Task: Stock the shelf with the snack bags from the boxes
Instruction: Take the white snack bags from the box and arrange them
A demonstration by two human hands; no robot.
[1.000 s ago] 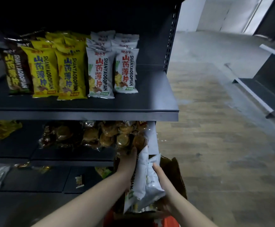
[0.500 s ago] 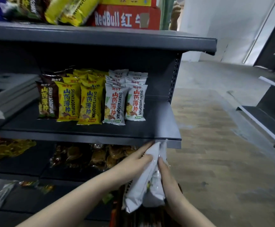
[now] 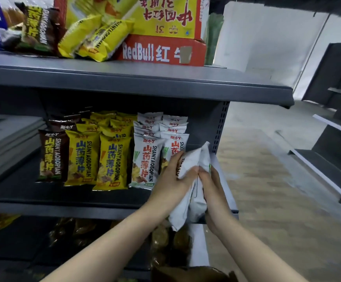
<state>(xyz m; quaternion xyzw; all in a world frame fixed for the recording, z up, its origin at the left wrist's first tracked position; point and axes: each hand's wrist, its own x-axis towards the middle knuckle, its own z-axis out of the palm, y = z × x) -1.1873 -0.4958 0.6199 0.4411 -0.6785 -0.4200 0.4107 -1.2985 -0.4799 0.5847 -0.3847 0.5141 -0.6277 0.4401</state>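
Hands held two white snack bags [image 3: 188,166], left hand [image 3: 170,181] and right hand [image 3: 213,187] curled round them, at the right end of the middle shelf [image 3: 64,207], beside front-row bags [image 3: 112,161]: two white, two yellow, one brown.

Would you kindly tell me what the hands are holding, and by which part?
A bunch of white bags, upright, clasped about the middle: the left hand on their left side, the right hand on their right.

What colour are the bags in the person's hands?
The held bags are white; head view.
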